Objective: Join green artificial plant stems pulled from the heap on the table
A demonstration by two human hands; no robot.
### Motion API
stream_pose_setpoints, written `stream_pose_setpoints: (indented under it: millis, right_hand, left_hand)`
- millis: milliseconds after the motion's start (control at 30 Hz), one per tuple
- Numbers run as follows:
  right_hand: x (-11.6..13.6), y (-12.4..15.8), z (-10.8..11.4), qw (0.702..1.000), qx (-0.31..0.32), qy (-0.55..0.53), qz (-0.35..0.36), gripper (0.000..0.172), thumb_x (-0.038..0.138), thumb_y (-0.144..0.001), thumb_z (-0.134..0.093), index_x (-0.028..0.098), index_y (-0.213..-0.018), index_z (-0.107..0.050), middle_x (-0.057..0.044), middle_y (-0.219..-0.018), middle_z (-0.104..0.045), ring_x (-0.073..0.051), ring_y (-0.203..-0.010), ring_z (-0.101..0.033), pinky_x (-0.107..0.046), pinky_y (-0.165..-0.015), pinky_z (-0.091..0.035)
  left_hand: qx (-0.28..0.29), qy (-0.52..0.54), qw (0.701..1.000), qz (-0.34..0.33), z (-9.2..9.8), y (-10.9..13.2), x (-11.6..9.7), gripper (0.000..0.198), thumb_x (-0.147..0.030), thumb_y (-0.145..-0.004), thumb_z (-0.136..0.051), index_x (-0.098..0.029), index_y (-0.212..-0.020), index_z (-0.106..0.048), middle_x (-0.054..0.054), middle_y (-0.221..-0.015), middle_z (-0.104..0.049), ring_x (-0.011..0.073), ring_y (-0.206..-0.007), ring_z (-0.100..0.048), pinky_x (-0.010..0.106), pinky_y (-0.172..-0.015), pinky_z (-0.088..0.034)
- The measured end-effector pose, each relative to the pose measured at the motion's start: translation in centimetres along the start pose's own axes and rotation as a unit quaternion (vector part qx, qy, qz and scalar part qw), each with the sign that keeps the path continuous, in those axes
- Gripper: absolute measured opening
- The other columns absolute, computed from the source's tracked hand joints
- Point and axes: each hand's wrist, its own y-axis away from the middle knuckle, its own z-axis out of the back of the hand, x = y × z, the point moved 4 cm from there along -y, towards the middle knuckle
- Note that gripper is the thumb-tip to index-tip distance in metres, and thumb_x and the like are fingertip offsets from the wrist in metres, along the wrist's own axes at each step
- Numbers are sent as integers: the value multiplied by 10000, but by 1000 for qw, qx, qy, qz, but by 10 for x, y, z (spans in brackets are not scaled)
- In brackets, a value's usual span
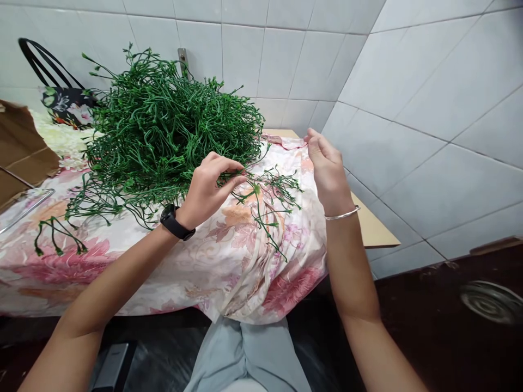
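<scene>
Indoors: floral cloth [229,256] over table [373,228], white tiled walls [429,98]; left hand [206,188] pinches sprig [265,196], right hand [327,166] unclear.

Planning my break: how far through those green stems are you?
Done, it seems: one loose sprig lies apart on the floral cloth. In hand: the left hand pinches a branched sprig beside the green heap; the right hand is raised, grasp unclear. Left: that whole green heap.
</scene>
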Motion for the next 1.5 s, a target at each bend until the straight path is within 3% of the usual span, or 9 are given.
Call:
stream_pose_setpoints:
  millis: [133, 267, 367, 533, 767, 933, 1100, 1267, 1500]
  right_hand:
    - [4, 1, 1, 994, -57, -56, -74, 362, 462, -877, -423, 249, -1128, -573, -75, -1173, -585, -198, -1140, -517, -416, -935, -438]
    - [23, 2, -10, 992, -2, -89, -93, 253, 368, -862, -490, 205, -988, -638, -65, -1045, -649, -167, -997, -594, -355, -854, -490]
    - [40, 4, -14, 993, 39, -97, -56, 224, 303, -875, -467, 198, -995, -623, -56, -1046, -645, -144, -955, -608, -314, -812, -509]
    - [67, 10, -15, 993, 83, -78, 39, 274, 259, -857, -497, 274, -1126, -546, -31, -1196, -559, -169, -1153, -507, -333, -878, -493]
    - [81, 15, -13, 988, 85, 21, 123, 319, 271, -829, -548, 370, -1132, -557, 20, -1380, -389, -241, -1267, -381, -486, -953, -419]
    - [78, 15, -21, 975, 126, 69, 168, 262, 277, -830, -552, 379, -1068, -591, 43, -1320, -476, -225, -1281, -345, -523, -1028, -318]
    - [76, 15, -21, 978, 114, 68, 160, 192, 264, -825, -560, 316, -1002, -611, 11, -1269, -517, -228, -1252, -381, -494, -1027, -311]
    - [75, 15, -20, 984, 99, 60, 139, 78, 248, -821, -559, 262, -857, -627, -8, -1218, -537, -234, -1212, -424, -461, -1004, -325]
    - [68, 13, -16, 996, 43, 7, 80, 47, 231, -818, -570, 236, -827, -616, -7, -943, -621, -195, -1004, -555, -429, -957, -368]
  left_hand:
    - [9, 14, 1000, 9, 0, 0, 1, 130, -236, -752, -657, -166, -861, -645, 25, -796, -662, 152, -794, -550, 287, -712, -461]
    - [27, 39, 999, 24, -1, 1, 2, 184, -221, -749, -656, -173, -926, -638, 28, -847, -658, 155, -834, -565, 306, -750, -473]
    - [44, 69, 996, 35, -2, 1, 3, 196, -217, -765, -632, -177, -957, -631, 30, -872, -656, 154, -854, -578, 311, -770, -478]
    - [73, 116, 990, 30, -5, 0, 1, 269, -301, -773, -631, -179, -1011, -599, 48, -938, -646, 143, -871, -584, 275, -784, -474]
    - [94, 126, 988, 14, -8, 1, -3, 343, -325, -763, -643, -178, -1056, -544, 53, -960, -621, 137, -870, -582, 263, -783, -465]
    - [109, 145, 983, -7, -10, 2, -4, 352, -229, -779, -626, -177, -1096, -482, 33, -898, -597, 133, -851, -583, 262, -772, -469]
    - [118, 160, 980, -2, -10, 3, -5, 403, -197, -783, -616, -179, -1149, -446, 46, -954, -596, 131, -863, -583, 273, -801, -467]
    - [107, 112, 988, -29, -4, -4, -5, 402, -148, -766, -622, -176, -1135, -465, 32, -913, -600, 134, -866, -572, 281, -807, -464]
    - [93, -93, 981, -145, 10, -37, -10, 75, -211, -824, -547, -205, -845, -619, 33, -943, -620, 213, -993, -529, 400, -882, -375]
